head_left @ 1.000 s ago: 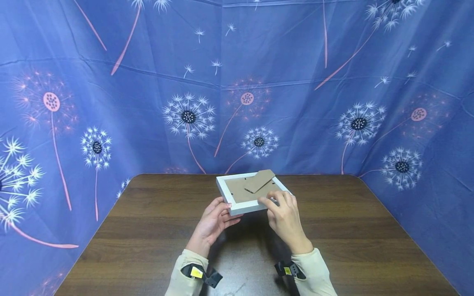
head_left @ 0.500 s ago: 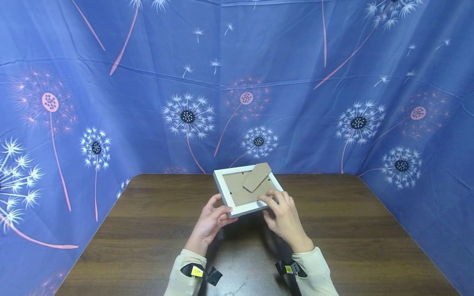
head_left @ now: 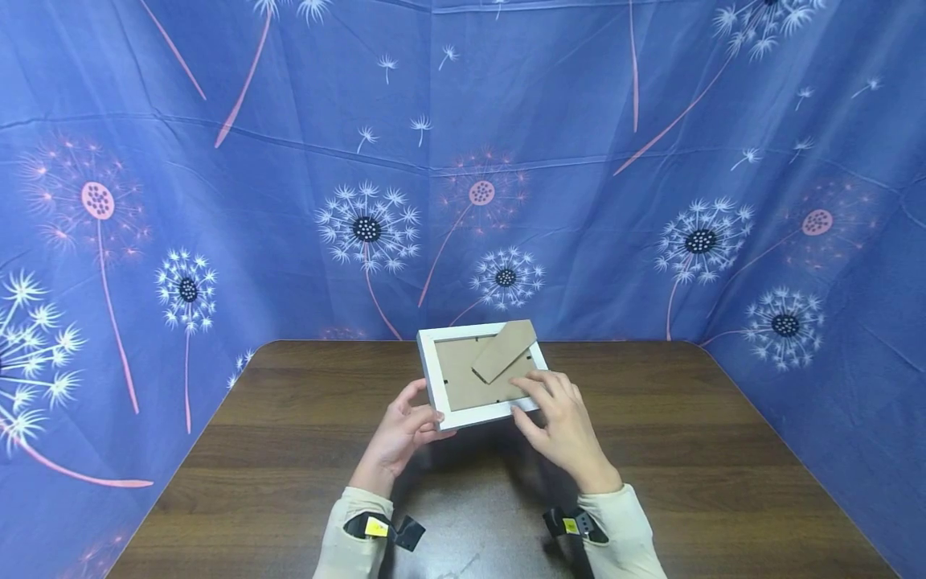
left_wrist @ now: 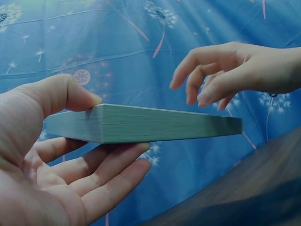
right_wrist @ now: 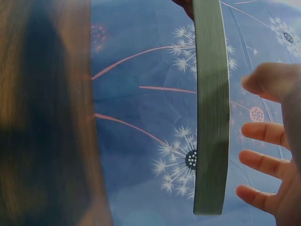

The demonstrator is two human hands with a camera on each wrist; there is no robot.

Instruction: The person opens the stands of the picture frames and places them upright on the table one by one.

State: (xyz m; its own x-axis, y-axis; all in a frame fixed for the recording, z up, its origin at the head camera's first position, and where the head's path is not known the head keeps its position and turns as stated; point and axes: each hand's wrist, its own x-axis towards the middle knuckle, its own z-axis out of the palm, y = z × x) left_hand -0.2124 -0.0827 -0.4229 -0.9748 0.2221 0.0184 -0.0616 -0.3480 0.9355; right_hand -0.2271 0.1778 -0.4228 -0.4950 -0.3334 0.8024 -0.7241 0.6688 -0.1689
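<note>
A white picture frame (head_left: 475,415), its back turned up, is held off the table at a tilt. My left hand (head_left: 394,441) grips its near left corner, with the thumb on top and fingers underneath, as the left wrist view confirms. Brown backing board (head_left: 463,382) fills the frame, with small dark tabs along the edges. A cardboard stand leg (head_left: 506,350) lies slantwise across the board, its far end over the frame's border. Over the near right part hovers my right hand (head_left: 567,430), fingers loosely bent; the left wrist view (left_wrist: 242,68) has it apart from the frame.
Beneath the hands is a dark wooden table (head_left: 289,450). A blue cloth (head_left: 405,104) printed with dandelions hangs behind it and at both sides. Each wrist wears a black strap (head_left: 369,527) over a pale sleeve (head_left: 625,535).
The frame has tipped so more of its back faces the head camera, and shifted slightly left. My left hand moved a little left and nearer. The right fingers now hover over the backing board.
</note>
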